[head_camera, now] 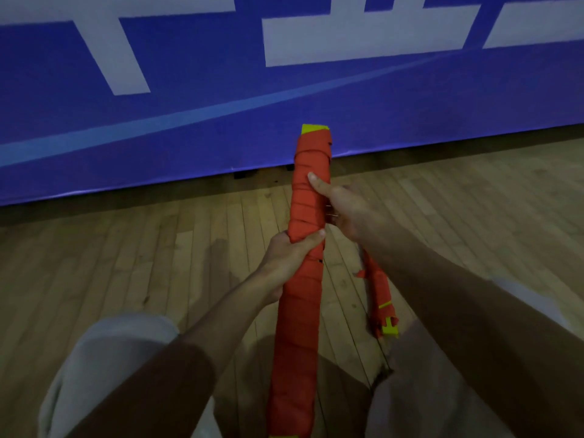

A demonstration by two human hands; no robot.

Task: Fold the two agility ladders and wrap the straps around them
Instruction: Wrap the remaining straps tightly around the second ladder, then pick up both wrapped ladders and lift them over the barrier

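Observation:
A folded agility ladder [300, 298] stands as a long bundle in front of me, wound nearly end to end in red strap, with yellow rung tips showing at its top and bottom. My left hand [289, 257] grips the bundle at mid-height, thumb across the front. My right hand [339, 205] holds it just above from the right side, thumb pressed on the wrapping, fingers hidden behind. A second bundle [380, 298], red strap with yellow rung ends, lies on the wooden floor [126, 263] by my right knee.
A blue padded wall mat [221, 90] with white markings stands close ahead, its base meeting the floor just past the bundle's top. My knees in light trousers [104, 349] frame the bundle at the bottom of the view.

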